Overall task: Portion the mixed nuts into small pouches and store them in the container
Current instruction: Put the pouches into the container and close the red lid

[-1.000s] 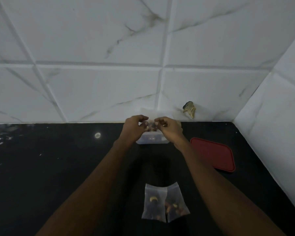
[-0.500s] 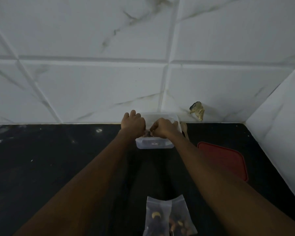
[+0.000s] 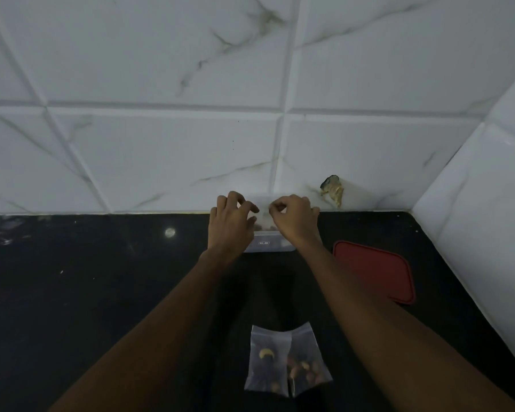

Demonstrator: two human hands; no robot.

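Left hand and right hand side by side, fingers curled, each pinching the top edge of a translucent pouch; dark nuts faintly visible in it; clear container directly beneath, at 6 o'clock; red lid at 4 o'clock, flat on black counter; two filled pouches further out at 6 o'clock, edges touching; wall chip at 1 o'clock.
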